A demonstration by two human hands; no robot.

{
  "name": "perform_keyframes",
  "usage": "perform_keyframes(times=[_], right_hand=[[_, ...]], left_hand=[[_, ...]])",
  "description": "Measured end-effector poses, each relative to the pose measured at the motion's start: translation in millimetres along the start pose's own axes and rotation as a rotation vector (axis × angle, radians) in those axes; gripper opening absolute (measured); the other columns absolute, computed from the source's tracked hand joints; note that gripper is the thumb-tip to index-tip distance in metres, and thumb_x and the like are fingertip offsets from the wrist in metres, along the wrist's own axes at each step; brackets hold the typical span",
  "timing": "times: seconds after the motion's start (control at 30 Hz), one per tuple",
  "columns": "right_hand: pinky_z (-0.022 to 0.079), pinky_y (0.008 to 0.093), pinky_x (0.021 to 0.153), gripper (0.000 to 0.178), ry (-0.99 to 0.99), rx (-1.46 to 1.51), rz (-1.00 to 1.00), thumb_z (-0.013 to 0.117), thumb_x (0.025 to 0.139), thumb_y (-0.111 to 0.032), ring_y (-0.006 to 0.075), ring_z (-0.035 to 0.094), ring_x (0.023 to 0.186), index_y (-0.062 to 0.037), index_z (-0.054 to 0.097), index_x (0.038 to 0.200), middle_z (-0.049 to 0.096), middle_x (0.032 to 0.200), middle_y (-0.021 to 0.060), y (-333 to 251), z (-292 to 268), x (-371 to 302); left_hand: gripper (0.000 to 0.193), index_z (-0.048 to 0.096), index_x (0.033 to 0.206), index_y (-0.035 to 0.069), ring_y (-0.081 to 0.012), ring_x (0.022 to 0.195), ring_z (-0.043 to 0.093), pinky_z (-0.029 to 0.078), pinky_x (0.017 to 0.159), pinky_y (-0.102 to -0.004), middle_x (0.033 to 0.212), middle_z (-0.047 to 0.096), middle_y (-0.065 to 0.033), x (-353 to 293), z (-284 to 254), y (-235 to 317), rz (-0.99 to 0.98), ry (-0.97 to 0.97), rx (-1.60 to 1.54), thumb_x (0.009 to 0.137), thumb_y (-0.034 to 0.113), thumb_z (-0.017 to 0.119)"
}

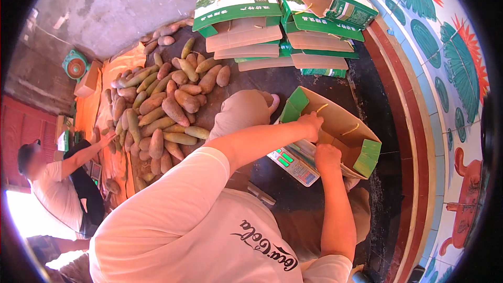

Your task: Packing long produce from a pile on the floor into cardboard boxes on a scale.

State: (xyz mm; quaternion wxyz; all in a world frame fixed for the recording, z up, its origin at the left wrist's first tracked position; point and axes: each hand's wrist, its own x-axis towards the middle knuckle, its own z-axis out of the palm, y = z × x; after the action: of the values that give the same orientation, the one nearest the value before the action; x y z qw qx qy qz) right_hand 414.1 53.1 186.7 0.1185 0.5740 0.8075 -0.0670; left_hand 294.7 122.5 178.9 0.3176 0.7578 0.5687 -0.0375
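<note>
Nearest us, our right hand [327,155] rests its fingers together on the near edge of the open box [340,131]; we cannot tell if they clamp it. Our left hand [313,123] pinches the box's rim just beyond. The box sits on a scale [293,163] on the floor. Farther left lies a heap of tubers [162,105], another person [52,178] beside it. Flat boxes [262,26] are stacked farthest.

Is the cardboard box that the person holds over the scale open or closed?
Open. The cardboard box has its green flaps spread out, and its brown inside shows. The left hand grips its rim; the right hand is at its lower edge, above the scale.
</note>
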Motion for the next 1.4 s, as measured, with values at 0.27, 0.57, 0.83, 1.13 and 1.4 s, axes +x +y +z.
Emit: perform_keyframes(times=[0.27, 0.57, 0.83, 1.13, 1.4], right_hand=[[0.051, 0.0368, 0.064, 0.024, 0.034, 0.001, 0.024, 0.061, 0.077, -0.029, 0.0277, 0.064, 0.073, -0.0061, 0.065, 0.075, 0.065, 0.075, 0.0129, 4, 6, 3], [0.051, 0.0351, 0.058, 0.01, 0.097, -0.086, -0.037, 0.054, 0.077, -0.014, 0.0244, 0.065, 0.068, -0.0093, 0.062, 0.073, 0.065, 0.071, 0.0096, 9, 14, 2], [0.05, 0.0397, 0.067, 0.026, -0.044, 0.01, 0.017, 0.059, 0.078, -0.03, 0.0299, 0.063, 0.076, -0.0049, 0.061, 0.083, 0.063, 0.077, 0.0146, 9, 9, 1], [0.048, 0.0416, 0.068, 0.022, -0.058, 0.051, 0.015, 0.061, 0.077, -0.025, 0.0318, 0.061, 0.077, -0.0044, 0.059, 0.084, 0.063, 0.077, 0.0157, 3, -3, 5], [0.049, 0.0408, 0.063, 0.017, -0.044, 0.003, 0.054, 0.061, 0.076, -0.021, 0.0322, 0.062, 0.071, -0.0052, 0.057, 0.079, 0.062, 0.073, 0.0154, 11, -5, -9]], left_hand=[[0.032, 0.059, 0.101, 0.01, -0.0284, 0.092, 0.059, 0.047, 0.079, -0.0393, 0.096, 0.063, -0.0109, -10, -12, 9, 0.208, -0.015, 0.067, 0.074, 0.026, 0.062], [0.027, 0.06, 0.098, 0.008, -0.0303, 0.085, 0.06, 0.048, 0.076, -0.0395, 0.091, 0.063, -0.0136, -93, -130, -28, 0.545, 0.54, -0.271, 0.077, 0.025, 0.056], [0.026, 0.06, 0.096, 0.001, -0.018, 0.081, 0.058, 0.045, 0.075, -0.0303, 0.089, 0.063, -0.0122, -132, -133, -205, -0.031, 0.548, -0.713, 0.082, 0.022, 0.058], [0.028, 0.065, 0.086, 0.005, -0.0319, 0.09, 0.059, 0.046, 0.08, -0.04, 0.092, 0.063, -0.0157, -170, 52, -391, -0.463, 0.019, 0.193, 0.081, 0.024, 0.046], [0.035, 0.062, 0.097, 0.001, -0.0303, 0.103, 0.055, 0.043, 0.087, -0.0393, 0.106, 0.059, -0.0198, -141, 172, -375, -0.638, -0.214, -0.098, 0.08, 0.029, 0.048]])
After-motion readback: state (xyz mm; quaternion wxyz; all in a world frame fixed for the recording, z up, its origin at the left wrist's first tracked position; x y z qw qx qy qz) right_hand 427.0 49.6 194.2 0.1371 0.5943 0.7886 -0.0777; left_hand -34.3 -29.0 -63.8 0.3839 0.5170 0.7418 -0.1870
